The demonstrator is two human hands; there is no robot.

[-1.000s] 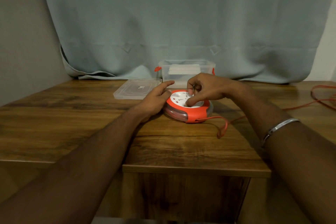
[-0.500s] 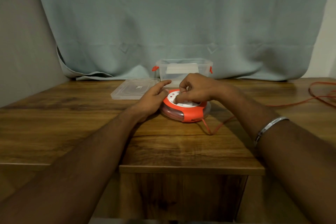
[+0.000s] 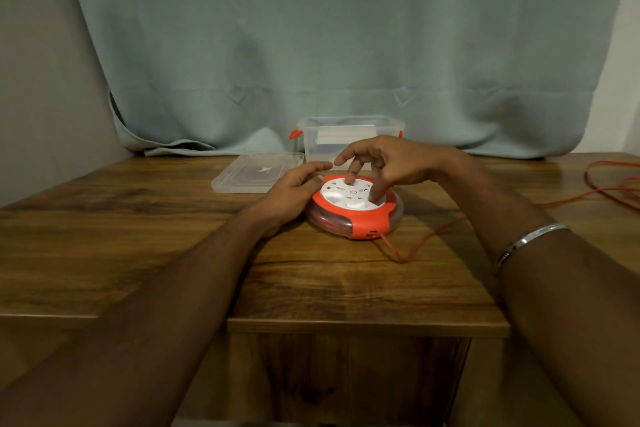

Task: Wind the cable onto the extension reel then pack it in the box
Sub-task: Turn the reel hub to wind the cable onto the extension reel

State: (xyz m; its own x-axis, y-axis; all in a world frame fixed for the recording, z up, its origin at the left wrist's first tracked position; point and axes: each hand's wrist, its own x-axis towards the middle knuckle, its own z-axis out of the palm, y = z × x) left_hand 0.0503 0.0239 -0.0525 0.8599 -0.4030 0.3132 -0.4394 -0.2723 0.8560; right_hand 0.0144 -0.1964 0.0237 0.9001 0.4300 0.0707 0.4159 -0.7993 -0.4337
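A round orange extension reel with a white socket face lies flat on the wooden table. My left hand presses against the reel's left side and holds it still. My right hand hovers over the white face, two fingers pushed down into its recesses. An orange cable leaves the reel's front, loops on the table and runs off to the far right, where more of the cable lies in loose coils. A clear plastic box with orange clips stands open right behind the reel.
The box's clear lid lies flat to the left of the box. A pale blue curtain hangs behind the table. The table's front edge steps forward in the middle, below my forearms.
My right hand has turned on the reel's white face, its fingers now spread and dipped into the recesses. The cable loop in front of the reel has shifted. My left hand stays put.
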